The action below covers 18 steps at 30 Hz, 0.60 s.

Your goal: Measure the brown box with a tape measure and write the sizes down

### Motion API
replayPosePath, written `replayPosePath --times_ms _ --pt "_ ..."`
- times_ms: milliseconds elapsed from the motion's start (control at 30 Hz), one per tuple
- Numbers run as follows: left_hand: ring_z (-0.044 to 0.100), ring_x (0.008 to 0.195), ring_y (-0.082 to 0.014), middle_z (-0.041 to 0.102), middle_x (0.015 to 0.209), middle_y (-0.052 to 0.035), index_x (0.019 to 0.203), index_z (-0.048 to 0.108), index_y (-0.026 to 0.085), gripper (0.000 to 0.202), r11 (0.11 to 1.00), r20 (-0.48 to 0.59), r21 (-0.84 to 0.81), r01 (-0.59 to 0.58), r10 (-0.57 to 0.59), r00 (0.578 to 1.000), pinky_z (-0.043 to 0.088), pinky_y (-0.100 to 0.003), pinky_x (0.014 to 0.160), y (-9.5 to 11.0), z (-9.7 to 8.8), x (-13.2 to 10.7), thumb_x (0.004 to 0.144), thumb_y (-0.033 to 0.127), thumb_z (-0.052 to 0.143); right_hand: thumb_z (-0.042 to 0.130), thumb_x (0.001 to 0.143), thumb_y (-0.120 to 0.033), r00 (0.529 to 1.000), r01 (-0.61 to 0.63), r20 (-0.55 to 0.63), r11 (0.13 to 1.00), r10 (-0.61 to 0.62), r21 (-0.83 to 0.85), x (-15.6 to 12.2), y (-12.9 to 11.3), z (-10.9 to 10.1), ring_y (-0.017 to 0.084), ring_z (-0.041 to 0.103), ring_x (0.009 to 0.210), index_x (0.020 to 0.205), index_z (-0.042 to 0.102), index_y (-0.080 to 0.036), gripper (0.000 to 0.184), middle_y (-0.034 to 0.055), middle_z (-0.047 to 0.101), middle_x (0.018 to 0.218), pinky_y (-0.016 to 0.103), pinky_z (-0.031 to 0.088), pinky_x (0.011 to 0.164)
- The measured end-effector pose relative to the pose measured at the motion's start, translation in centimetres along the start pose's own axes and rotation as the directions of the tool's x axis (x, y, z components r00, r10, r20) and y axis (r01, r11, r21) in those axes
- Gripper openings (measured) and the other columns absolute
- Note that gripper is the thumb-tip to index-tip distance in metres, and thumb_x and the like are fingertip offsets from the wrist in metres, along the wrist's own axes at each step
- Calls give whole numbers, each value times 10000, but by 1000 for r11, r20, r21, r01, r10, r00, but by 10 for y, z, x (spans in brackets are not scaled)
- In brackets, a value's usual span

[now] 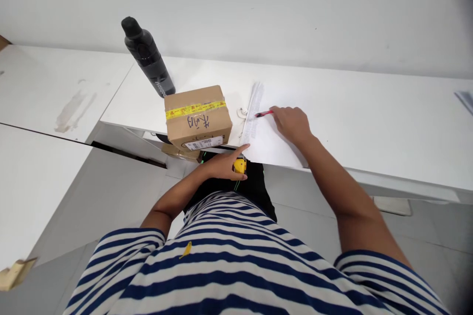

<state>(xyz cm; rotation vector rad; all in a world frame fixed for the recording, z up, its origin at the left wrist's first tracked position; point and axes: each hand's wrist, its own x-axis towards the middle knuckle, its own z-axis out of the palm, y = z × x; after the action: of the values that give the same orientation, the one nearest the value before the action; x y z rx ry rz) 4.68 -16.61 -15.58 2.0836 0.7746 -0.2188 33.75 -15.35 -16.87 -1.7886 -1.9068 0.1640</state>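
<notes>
Striped shirt [221, 270] nearest, left hand [222, 165] clasped a tape measure [240, 165], forefinger [242, 149] seemingly steadying paper [274, 145]; right hand [294, 126] pinched a pen [264, 113].

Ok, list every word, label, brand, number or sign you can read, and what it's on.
Nothing reads surely enough to quote.
Bottle: pale lettering, too small.
Box: dark handwritten characters, unclear.
Yellow tape on it: red marks, too small.
White label: print too small.
Paper: lines of writing, blurred.

A short-sleeved navy-striped white shirt [236, 266] bears a yellow motif [187, 250] above black, green-lined bottoms [256, 184].
</notes>
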Motion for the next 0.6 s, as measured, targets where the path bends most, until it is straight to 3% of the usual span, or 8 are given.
replayPosePath --times_ms 100,200,333,467,600 --pt "635 1280 -348 592 1493 -139 1683 87 326 1172 998 6 -54 -34 35 999 478 -423 1045 -4 2 7 761 627 746 555 969 -529 950 -167 -168 881 264 443 -24 -19 4 207 554 690 999 604 -249 286 9 603 743 349 433 691" --pt "632 1290 -345 586 1505 -130 1683 98 334 1158 994 22 -87 -63 65 998 478 -424 1054 -6 4 14 766 624 744 557 925 -703 947 -215 -46 730 319 649 -36 -37 12 169 482 613 848 562 -263 448 -33 509 653 322 413 634" --pt "622 1306 -353 603 1491 -130 1680 160 314 1122 988 2 -136 -71 72 997 473 -435 1072 -10 8 20 773 608 752 412 964 -754 952 -286 122 678 280 677 -35 -49 17 167 506 608 827 633 -251 566 -12 558 640 334 429 644" --pt "569 1382 -352 518 1583 -127 1674 191 305 1112 985 -21 -152 -82 79 997 440 -436 1134 -12 12 23 765 601 760 584 883 -721 922 -346 66 735 381 583 -34 -52 14 188 533 628 616 560 -244 547 6 557 590 352 440 641" --pt "592 1353 -357 576 1514 -135 1673 185 301 1112 986 -26 -150 -76 73 997 459 -445 1111 -12 15 23 766 605 751 648 861 -596 913 -370 65 752 402 546 -34 -54 13 169 470 603 542 439 -252 513 -10 499 558 332 391 589"
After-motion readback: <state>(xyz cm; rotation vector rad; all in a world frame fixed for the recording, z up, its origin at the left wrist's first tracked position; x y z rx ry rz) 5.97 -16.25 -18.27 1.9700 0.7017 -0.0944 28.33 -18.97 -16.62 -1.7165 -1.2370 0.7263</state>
